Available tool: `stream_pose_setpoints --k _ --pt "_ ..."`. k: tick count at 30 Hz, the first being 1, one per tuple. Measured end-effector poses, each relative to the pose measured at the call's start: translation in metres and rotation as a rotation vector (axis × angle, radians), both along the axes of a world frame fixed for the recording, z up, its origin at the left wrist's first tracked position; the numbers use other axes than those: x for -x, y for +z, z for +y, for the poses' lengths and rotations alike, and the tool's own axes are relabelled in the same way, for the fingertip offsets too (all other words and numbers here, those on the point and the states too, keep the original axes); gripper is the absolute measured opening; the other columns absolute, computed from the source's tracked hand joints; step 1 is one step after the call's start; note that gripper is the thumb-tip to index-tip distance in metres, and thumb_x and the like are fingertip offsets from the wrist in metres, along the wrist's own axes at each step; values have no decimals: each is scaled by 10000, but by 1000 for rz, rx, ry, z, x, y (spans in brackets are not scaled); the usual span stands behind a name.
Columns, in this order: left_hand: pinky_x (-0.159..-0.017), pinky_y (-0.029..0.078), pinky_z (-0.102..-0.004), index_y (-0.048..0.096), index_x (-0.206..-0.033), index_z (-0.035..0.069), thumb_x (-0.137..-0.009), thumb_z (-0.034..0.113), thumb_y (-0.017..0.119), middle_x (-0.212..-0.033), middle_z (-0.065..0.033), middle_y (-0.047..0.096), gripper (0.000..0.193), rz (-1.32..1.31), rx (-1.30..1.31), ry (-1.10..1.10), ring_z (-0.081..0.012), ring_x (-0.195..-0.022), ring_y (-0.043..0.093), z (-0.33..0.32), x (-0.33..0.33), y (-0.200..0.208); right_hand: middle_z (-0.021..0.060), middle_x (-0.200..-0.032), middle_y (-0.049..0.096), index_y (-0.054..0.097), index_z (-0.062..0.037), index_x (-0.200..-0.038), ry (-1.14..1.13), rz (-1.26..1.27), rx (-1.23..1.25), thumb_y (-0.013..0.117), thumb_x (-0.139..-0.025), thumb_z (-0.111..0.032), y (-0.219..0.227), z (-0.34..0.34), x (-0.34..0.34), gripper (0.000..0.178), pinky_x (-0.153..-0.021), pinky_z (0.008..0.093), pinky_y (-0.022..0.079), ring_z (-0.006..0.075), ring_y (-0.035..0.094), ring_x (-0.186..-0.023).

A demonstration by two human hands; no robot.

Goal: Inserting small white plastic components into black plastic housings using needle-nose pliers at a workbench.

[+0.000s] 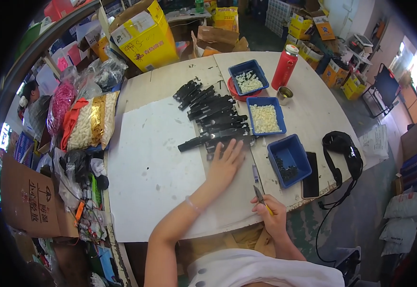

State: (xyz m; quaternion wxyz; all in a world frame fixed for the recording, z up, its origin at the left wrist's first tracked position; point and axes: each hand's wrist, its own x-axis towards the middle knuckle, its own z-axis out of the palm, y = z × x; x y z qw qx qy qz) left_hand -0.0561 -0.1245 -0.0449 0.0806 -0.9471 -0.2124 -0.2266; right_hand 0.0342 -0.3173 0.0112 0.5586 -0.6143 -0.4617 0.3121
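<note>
White clothing (246,269) lies behind left fingers (229,151), spread gripless over black parts (212,114), perhaps steadying them; right fingers (256,207) clasp a yellow-handled tool (260,194).

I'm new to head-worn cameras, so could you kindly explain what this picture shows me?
There is no machine: these are a person's own bare hands, seen from above by a wide fisheye camera on their head, which bends straight edges. On the table lie a white sheet and a pile of black parts. To the right are three blue trays, two with pale pieces and one with dark pieces, plus a red flask. The left hand is spread at the pile's near end; the right hand holds a pointed tool.
</note>
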Motion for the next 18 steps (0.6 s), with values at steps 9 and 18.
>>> stream_pose_setpoints --k 9,18 --pt "-796 422 -374 555 -1042 37 -741 88 547 -947 -111 557 305 -24 254 11 -264 -874 528 -29 36 7 171 -975 592 611 33 -884 -112 -400 75 597 -804 -114 -22 14 -20 168 -806 345 438 320 555 -901" --pt "-566 447 -330 573 -1025 43 -739 114 657 -760 -67 571 306 -385 340 43 -225 -690 547 -47 43 32 176 -967 585 599 37 -876 -85 -343 104 589 -819 -144 -26 37 1 190 -775 369 451 339 556 -882"
